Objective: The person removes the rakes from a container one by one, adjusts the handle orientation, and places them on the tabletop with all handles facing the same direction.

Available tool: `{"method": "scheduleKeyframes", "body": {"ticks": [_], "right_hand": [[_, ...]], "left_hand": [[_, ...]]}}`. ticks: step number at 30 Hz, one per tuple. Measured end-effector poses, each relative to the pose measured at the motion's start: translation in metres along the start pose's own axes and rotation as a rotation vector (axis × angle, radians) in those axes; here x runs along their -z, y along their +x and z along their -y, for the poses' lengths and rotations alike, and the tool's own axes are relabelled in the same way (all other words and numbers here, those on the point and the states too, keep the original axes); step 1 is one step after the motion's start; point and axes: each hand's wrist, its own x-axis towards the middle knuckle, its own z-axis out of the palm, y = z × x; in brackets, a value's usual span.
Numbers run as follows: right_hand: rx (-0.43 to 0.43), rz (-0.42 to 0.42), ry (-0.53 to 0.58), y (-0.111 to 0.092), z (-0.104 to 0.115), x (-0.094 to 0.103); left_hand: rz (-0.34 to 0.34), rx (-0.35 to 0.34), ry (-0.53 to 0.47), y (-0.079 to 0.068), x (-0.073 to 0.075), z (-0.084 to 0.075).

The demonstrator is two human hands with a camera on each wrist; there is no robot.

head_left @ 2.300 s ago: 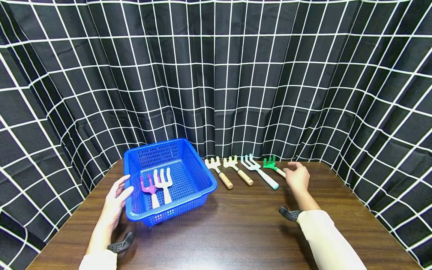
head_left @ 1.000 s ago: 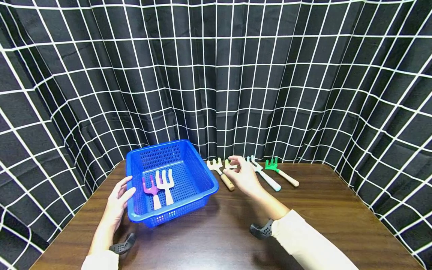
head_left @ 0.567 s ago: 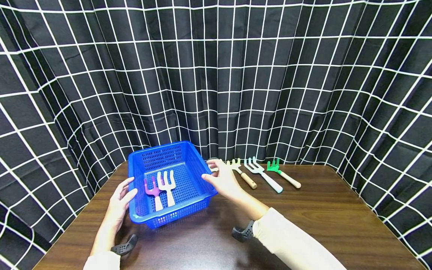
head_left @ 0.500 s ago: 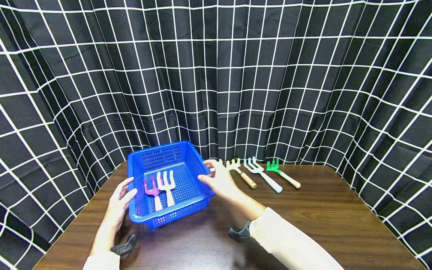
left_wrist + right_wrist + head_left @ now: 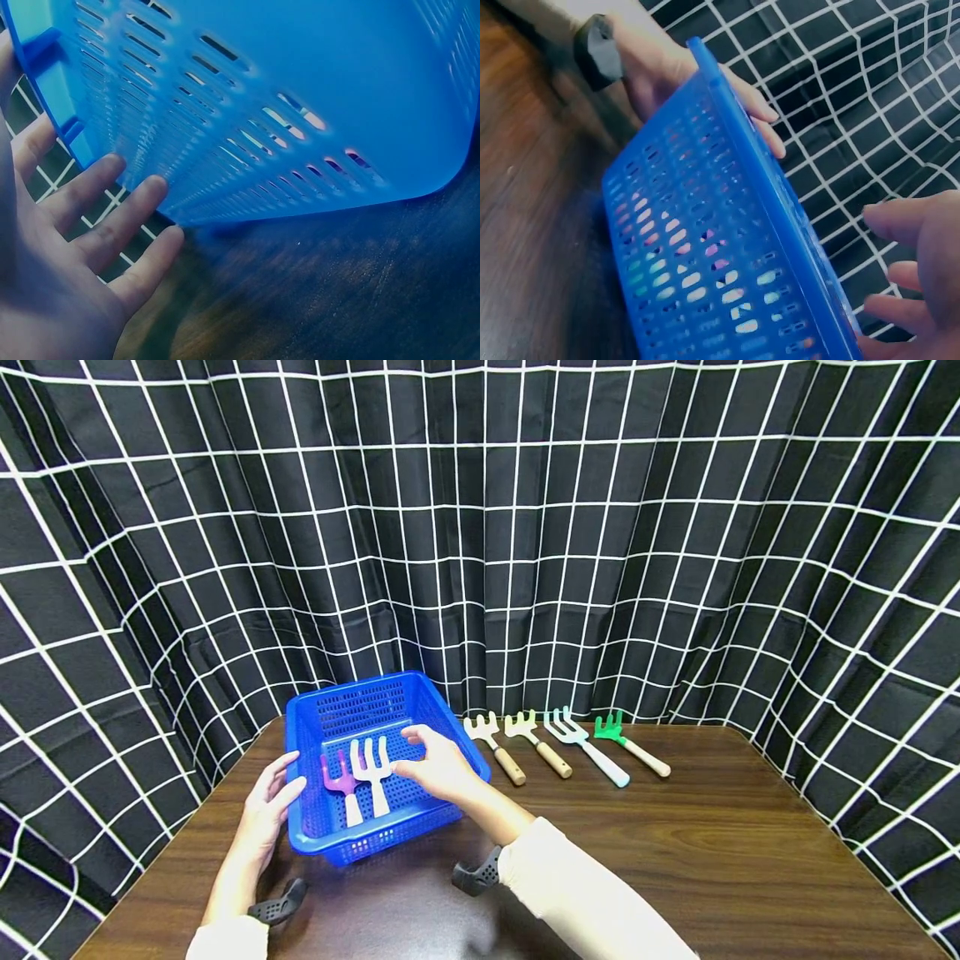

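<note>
My left hand [image 5: 261, 808] holds the left rim of a blue perforated plastic basket [image 5: 420, 812], with thumb and index finger over the rim. In the left wrist view its other fingers [image 5: 135, 214] lie nearly straight against the outer wall. Two small hand forks lie in the basket: a magenta one [image 5: 341, 782] with a pale handle and a white one [image 5: 374, 772] partly overlapping it. My right hand [image 5: 442, 770] hovers over the basket's right half, thumb and fingers apart, nothing between them. Its thumb tip appears beside the white fork's neck.
Right of the basket, hand forks lie in a row on the brown wooden table [image 5: 675, 860]: cream [image 5: 491, 742], yellow-green [image 5: 534, 739], pale blue [image 5: 581, 743] and green with a pale handle [image 5: 621, 737]. A black curtain [image 5: 570, 527] with white grid lines stands behind.
My right hand has moved left from the green fork, past the other forks and the basket's right rim, to above the basket's inside. My left hand stays at the left rim.
</note>
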Motion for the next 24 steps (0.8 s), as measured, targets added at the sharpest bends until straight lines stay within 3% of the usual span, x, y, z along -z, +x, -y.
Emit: {"method": "scheduleKeyframes", "body": {"ticks": [6,11,18,24], "right_hand": [[0.038,0.159,-0.050,0.012,0.000,-0.009],[0.064,0.352,-0.074,0.023,-0.006,-0.013],[0.033,0.636,0.032,0.031,-0.011,-0.017],[0.017,0.729,0.034,0.034,-0.011,-0.018]], "left_hand": [[-0.007,-0.006,0.008,0.000,0.000,0.001],[-0.003,-0.007,-0.003,0.000,0.000,0.001],[-0.015,-0.005,-0.001,0.000,-0.001,0.001],[-0.010,-0.003,-0.007,0.000,-0.002,0.000]]}}
